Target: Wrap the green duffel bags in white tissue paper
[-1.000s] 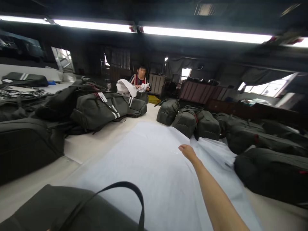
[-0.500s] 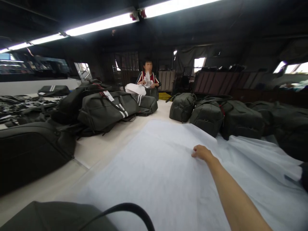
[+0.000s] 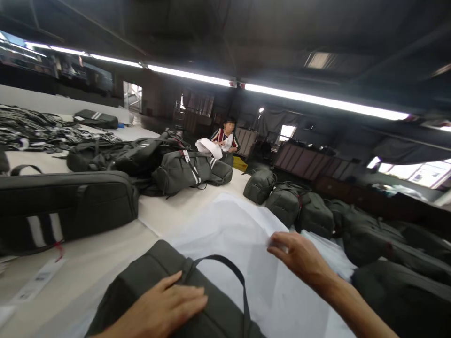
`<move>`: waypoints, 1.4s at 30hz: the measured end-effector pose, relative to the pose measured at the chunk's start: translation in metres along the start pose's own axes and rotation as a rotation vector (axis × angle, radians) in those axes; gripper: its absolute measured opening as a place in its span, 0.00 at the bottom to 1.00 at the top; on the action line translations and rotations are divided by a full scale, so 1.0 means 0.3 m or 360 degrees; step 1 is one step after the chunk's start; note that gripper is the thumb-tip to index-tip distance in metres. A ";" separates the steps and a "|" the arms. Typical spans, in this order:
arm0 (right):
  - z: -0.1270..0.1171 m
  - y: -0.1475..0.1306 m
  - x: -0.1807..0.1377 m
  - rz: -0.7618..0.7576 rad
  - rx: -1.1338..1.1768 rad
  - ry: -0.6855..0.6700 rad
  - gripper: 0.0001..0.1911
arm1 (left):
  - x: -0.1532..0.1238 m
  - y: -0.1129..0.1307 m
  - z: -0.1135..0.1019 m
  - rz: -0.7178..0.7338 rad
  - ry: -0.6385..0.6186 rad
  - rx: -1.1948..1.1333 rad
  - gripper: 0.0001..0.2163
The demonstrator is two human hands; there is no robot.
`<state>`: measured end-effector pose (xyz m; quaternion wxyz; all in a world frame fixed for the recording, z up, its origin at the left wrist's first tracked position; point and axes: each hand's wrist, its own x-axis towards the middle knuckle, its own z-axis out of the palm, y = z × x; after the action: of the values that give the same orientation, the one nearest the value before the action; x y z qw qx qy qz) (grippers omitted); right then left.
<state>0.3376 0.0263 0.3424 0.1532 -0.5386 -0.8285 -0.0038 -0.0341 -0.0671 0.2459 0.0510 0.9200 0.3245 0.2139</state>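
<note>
A dark green-grey duffel bag (image 3: 218,295) with a looped black handle lies at the bottom of the head view, on a large white sheet (image 3: 236,234). Flat on top of this bag rests my left hand (image 3: 169,300), fingers stretched out. My right hand (image 3: 292,251) pinches the right edge of the sheet between thumb and fingers and lifts it a little. Whether the sheet is paper or thin cloth I cannot tell. The bag's lower part is cut off by the frame.
Dark bags stand along the right side (image 3: 317,213). To the left lie a striped bag (image 3: 70,206) with a paper tag (image 3: 38,281) and several more bags. Straps pile up (image 3: 42,129) at the far left. Across the table a co-worker (image 3: 227,136) handles white material.
My left hand has come into view on the bag, which now shows farther into the frame. The view has tilted and turned. My right hand still holds the sheet, whose edge has risen.
</note>
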 end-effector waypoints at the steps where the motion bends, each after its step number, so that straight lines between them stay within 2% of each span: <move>1: -0.035 -0.068 -0.042 -0.0121 -0.0024 0.0064 0.04 | 0.042 0.001 -0.061 -0.0047 -0.0004 -0.0076 0.32; 3: -0.089 -0.199 -0.121 -0.0342 -0.0082 0.0152 0.05 | 0.155 -0.029 -0.162 -0.0025 0.0190 -0.0125 0.32; 5: -0.120 -0.319 -0.191 -0.0485 -0.0172 0.0186 0.08 | 0.297 -0.086 -0.220 0.0171 0.0378 0.0038 0.36; 6: -0.126 -0.373 -0.222 -0.0534 -0.0228 0.0183 0.09 | 0.371 -0.116 -0.233 0.0306 0.0388 0.0123 0.38; 8: -0.126 -0.463 -0.277 -0.0582 -0.0331 0.0167 0.09 | 0.502 -0.169 -0.235 0.0577 0.0312 0.0272 0.39; 9: -0.122 -0.498 -0.301 -0.0589 -0.0367 0.0155 0.10 | 0.552 -0.189 -0.230 0.0656 0.0237 0.0341 0.35; 12: -0.112 -0.569 -0.363 -0.0584 -0.0401 0.0126 0.11 | 0.614 -0.239 -0.215 0.0707 0.0055 0.0476 0.15; 13: -0.110 -0.584 -0.381 -0.0571 -0.0407 0.0132 0.11 | 0.605 -0.255 -0.214 0.0688 0.0036 0.0496 0.10; 15: -0.107 -0.607 -0.414 -0.0515 -0.0435 0.0173 0.10 | 0.548 -0.284 -0.223 0.0665 0.0061 0.0514 0.08; 19: -0.070 -0.646 -0.494 -0.0382 -0.0481 0.0369 0.10 | 0.326 -0.319 -0.259 0.0711 0.0145 0.0572 0.10; 21: -0.025 -0.667 -0.544 -0.0350 -0.0490 0.0482 0.11 | 0.191 -0.320 -0.258 0.0797 0.0175 0.0594 0.09; 24: 0.065 -0.700 -0.626 -0.0265 -0.0523 0.0566 0.12 | 0.002 -0.306 -0.217 0.0953 0.0292 0.0632 0.08; 26: 0.127 -0.721 -0.677 -0.0199 -0.0524 0.0597 0.12 | -0.095 -0.294 -0.183 0.0988 0.0359 0.0659 0.07; 28: 0.183 -0.737 -0.720 -0.0140 -0.0500 0.0618 0.12 | -0.160 -0.285 -0.160 0.0956 0.0346 0.0637 0.05; 32: 0.265 -0.747 -0.766 -0.0045 -0.0457 0.0696 0.12 | -0.202 -0.291 -0.178 0.0898 0.0219 0.0460 0.11; 37: 0.320 -0.733 -0.777 0.0047 -0.0463 0.0735 0.10 | -0.163 -0.379 -0.223 0.0618 0.0147 0.0373 0.36; 40: 0.329 -0.716 -0.787 0.0069 -0.0479 0.0701 0.10 | -0.132 -0.472 -0.214 0.0429 0.0224 0.0448 0.36; 42: 0.325 -0.707 -0.797 0.0070 -0.0482 0.0678 0.10 | -0.123 -0.529 -0.208 0.0370 0.0314 0.0540 0.29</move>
<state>0.2129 -0.2590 0.2215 0.2420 -0.5603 -0.7556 -0.2378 -0.1778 0.0318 0.2520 -0.1615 0.9212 0.2511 0.2495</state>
